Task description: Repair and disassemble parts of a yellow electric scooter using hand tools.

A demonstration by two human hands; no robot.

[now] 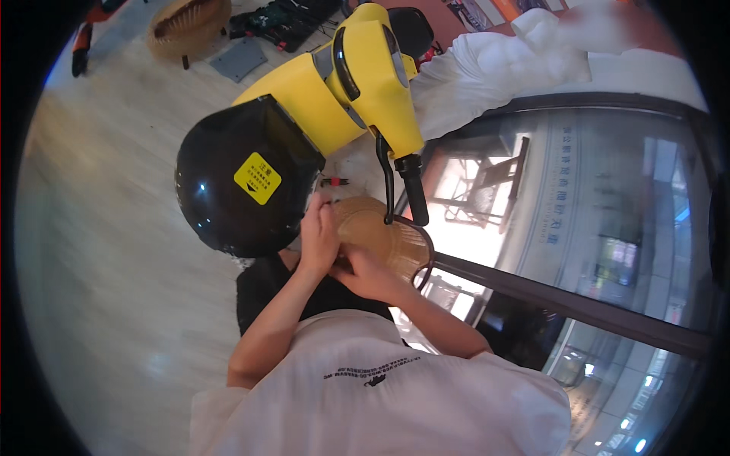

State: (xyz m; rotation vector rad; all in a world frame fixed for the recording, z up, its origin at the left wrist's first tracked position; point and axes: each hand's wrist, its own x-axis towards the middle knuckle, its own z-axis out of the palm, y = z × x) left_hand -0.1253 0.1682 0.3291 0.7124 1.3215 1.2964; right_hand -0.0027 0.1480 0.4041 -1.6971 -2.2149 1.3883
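Note:
My left hand (320,234) is raised beside the edge of a glossy black rounded cover (243,197), its fingers drawn together and pointing up. Just below and to its right, my right hand (366,272) has bent fingers close to the left palm. Whatever may be between the fingers is too small or hidden to make out. The black cover bears a yellow label (258,178) and adjoins the yellow body of a scooter (304,99). Above my right hand hang the scooter's black handlebar grip (413,190) and brake lever (386,178).
Behind my hands stands a round light-brown stool (384,232) with a ribbed side. A dark-framed glass panel (593,205) fills the right side. White crumpled sheeting (479,72) lies beyond the handlebar. A brown woven stool (186,30) and a grey flat piece (239,59) are at the far left.

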